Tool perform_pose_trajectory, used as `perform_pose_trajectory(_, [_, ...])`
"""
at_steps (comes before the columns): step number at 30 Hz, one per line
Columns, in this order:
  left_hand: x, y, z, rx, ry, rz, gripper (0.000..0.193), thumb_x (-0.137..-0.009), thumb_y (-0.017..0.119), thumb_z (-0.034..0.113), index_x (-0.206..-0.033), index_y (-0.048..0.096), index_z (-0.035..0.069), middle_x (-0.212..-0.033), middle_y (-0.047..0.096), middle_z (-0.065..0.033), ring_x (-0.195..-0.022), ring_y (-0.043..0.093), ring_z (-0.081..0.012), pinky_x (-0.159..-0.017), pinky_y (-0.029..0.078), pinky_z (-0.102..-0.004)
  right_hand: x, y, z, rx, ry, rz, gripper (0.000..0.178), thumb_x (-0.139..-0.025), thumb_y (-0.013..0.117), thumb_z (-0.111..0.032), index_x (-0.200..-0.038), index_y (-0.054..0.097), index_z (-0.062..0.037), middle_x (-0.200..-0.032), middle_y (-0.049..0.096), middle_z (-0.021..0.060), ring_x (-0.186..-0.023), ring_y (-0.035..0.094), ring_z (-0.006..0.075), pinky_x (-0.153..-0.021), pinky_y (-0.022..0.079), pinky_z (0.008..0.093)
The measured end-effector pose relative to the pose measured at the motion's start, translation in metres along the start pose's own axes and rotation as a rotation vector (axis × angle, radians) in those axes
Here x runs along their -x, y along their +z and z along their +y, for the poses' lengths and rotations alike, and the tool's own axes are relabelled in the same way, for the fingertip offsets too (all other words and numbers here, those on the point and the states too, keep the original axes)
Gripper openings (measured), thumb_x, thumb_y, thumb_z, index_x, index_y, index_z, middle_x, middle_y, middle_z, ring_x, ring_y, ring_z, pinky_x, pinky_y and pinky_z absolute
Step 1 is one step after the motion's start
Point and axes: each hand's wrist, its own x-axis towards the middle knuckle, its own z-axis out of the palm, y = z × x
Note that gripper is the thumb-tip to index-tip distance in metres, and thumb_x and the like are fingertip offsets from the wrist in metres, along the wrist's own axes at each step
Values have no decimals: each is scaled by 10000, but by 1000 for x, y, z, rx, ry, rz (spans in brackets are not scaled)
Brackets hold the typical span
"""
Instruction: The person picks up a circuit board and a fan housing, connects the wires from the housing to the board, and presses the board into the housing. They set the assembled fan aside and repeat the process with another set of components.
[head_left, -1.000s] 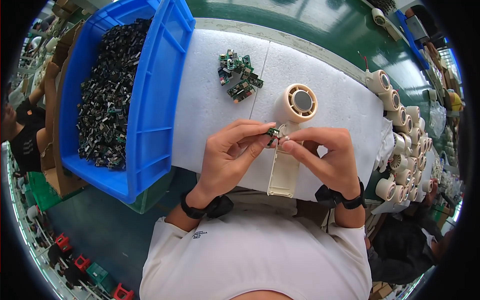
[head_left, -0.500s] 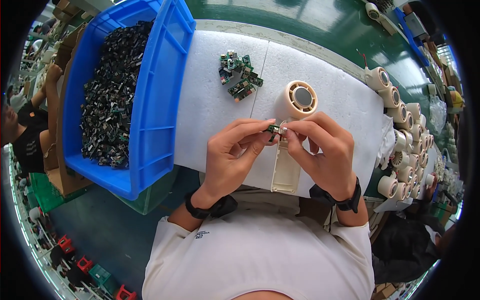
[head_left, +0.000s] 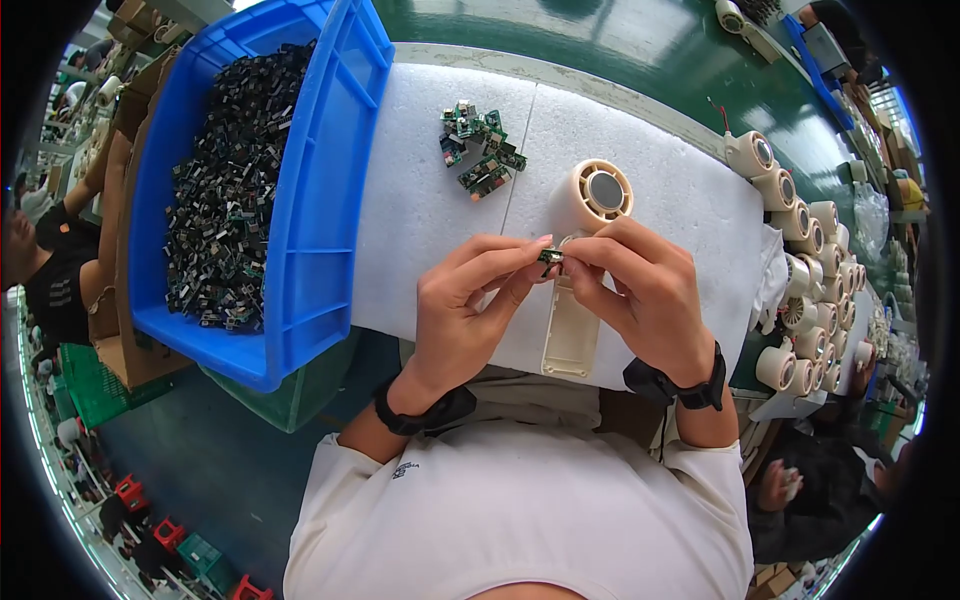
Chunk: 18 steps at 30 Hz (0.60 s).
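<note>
Between thumb and fingers, my left hand (head_left: 470,295) pinches a small green circuit board (head_left: 549,257). My right hand (head_left: 640,285) is closed at the board's right end, on a small white wire plug that its fingertips now mostly hide. Just beneath both hands lies a cream handheld fan: its round head (head_left: 592,197) with a grey centre points away from me, and its open, hollow handle (head_left: 571,335) extends toward me. A small heap of loose circuit boards (head_left: 482,150) lies on the white foam sheet (head_left: 420,220), beyond my left hand.
On the left stands a blue crate (head_left: 310,250) full of circuit boards, next to a cardboard box (head_left: 125,330). Stacked cream fan bodies (head_left: 800,260) line the right side of the table. Co-workers are at the far left and lower right.
The board and plug have come closer together at my fingertips, and my right fingers now cover the white plug. The fan and the heap of boards stay put.
</note>
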Motion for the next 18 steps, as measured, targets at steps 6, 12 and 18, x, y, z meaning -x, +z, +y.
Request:
perform_pose_trajectory(6, [2,8,0,-364,246,86,381,-864,707,-129,-1221,714,7,-1110,683,-140,-946,728,-229,-800,605,-288,3,11,-13,-56,107,78,103,-835,742,16,-931,719,-13,-778,603,31,-560,538,89,-496,422,251])
perform_pose_trajectory(12, [13,25,4,-575,375,198,412,-824,729,-143,-1218,707,-23,-1085,678,-163,-898,726,-257,-741,599,-307,8,13,-27,-166,299,120,61,-851,739,12,-902,706,3,-752,594,25,-578,526,55,-504,410,236])
perform_pose_trajectory(18, [11,27,1,-659,428,197,413,-819,734,-139,-1217,704,-31,-1081,672,-169,-892,724,-270,-720,598,-309,9,24,-26,-153,323,168,65,-849,744,12,-905,712,2,-725,583,26,-565,515,64,-500,403,235])
